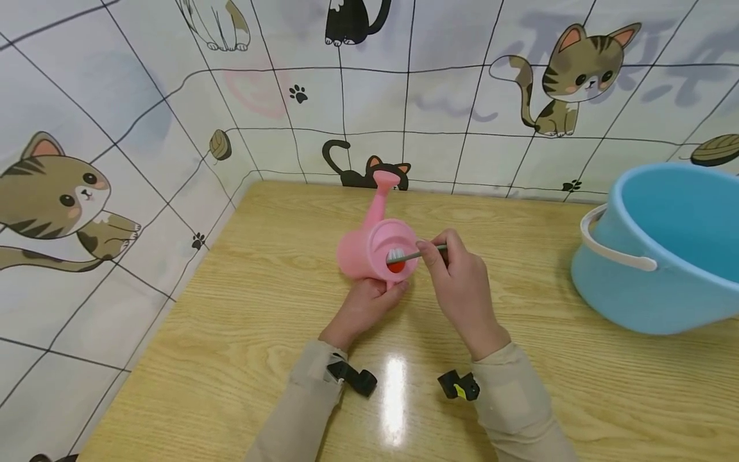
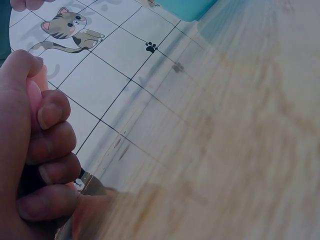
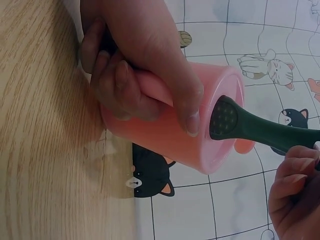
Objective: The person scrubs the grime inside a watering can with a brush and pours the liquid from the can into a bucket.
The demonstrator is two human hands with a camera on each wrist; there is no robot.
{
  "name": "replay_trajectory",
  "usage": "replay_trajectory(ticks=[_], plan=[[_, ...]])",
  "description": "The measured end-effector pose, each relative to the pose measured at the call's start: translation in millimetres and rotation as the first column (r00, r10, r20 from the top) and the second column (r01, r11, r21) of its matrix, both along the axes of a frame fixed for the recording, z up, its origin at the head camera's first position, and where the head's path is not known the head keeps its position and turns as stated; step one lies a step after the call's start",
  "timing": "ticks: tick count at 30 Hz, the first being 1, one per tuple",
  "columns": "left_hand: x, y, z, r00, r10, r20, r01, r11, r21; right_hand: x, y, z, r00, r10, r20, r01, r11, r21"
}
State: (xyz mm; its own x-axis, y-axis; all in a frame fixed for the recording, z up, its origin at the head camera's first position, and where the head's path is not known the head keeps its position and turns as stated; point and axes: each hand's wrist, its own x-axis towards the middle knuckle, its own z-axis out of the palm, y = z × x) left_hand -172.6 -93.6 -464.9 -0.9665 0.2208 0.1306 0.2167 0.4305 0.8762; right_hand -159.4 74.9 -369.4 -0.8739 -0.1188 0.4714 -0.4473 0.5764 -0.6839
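Note:
A pink watering can (image 1: 353, 256) stands tilted above the wooden table, its opening turned toward me and its spout pointing away. My left hand (image 1: 364, 307) grips the can's handle (image 3: 155, 87), with the fingers curled round it in the left wrist view. My right hand (image 1: 464, 292) pinches a dark green toothbrush (image 3: 265, 125) by its handle. The brush's white bristles are at the can's opening, and in the right wrist view the dotted back of its head overlaps the rim. Below the bristles a red-orange patch shows; what it is, I cannot tell.
A large light blue bucket (image 1: 652, 295) with a white handle (image 1: 620, 255) stands on the right of the wooden table (image 1: 248, 359). White wall sheets (image 1: 444, 96) printed with cats and black grid lines rise behind and at the left.

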Motion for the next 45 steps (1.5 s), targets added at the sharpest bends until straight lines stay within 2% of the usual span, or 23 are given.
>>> replay_trajectory(ticks=[11, 14, 19, 22, 25, 29, 34, 39, 45], plan=[[-0.7, -1, -2.6, 1.0, 0.001, 0.008, -0.001, 1.0, 0.004, -0.5, 0, -0.4, 1.0, 0.005, 0.019, -0.005, 1.0, 0.008], [-1.0, 1, -3.0, 1.0, 0.006, 0.007, -0.006, 1.0, -0.007, -1.8, -3, -5.1, 1.0, 0.004, -0.004, -0.004, 0.999, 0.041], [-0.4, 7, -2.1, 0.999, -0.033, 0.025, 0.032, 0.999, 0.018, -1.2, -12, -16.3, 0.995, 0.04, -0.096, -0.026, 0.989, 0.147], [0.3, 8, -1.6, 0.998, -0.046, 0.031, 0.045, 0.999, 0.017, 2.1, -11, -14.6, 0.99, 0.009, -0.144, 0.005, 0.995, 0.102], [0.2, 7, -0.6, 0.999, -0.031, 0.039, 0.032, 0.999, -0.015, 3.7, -9, -9.0, 0.99, -0.017, -0.137, 0.024, 0.999, 0.045], [-1.3, 5, 0.6, 0.999, -0.022, 0.036, 0.024, 0.999, -0.039, 1.5, -10, -7.6, 0.994, 0.002, -0.107, 0.004, 0.998, 0.058], [-3.8, 6, -1.7, 0.999, -0.036, 0.019, 0.037, 0.999, -0.04, -0.1, -10, -11.2, 0.989, 0.01, -0.149, 0.001, 0.997, 0.072], [-3.7, 5, -4.1, 0.999, -0.017, 0.028, 0.018, 0.999, -0.035, -0.6, -10, -12.0, 0.982, 0.002, -0.191, 0.007, 0.999, 0.046], [-4.0, 6, -4.6, 1.0, 0.002, 0.0, -0.002, 0.999, -0.033, -0.6, -8, -12.5, 0.978, -0.02, -0.209, 0.016, 1.0, -0.024]])
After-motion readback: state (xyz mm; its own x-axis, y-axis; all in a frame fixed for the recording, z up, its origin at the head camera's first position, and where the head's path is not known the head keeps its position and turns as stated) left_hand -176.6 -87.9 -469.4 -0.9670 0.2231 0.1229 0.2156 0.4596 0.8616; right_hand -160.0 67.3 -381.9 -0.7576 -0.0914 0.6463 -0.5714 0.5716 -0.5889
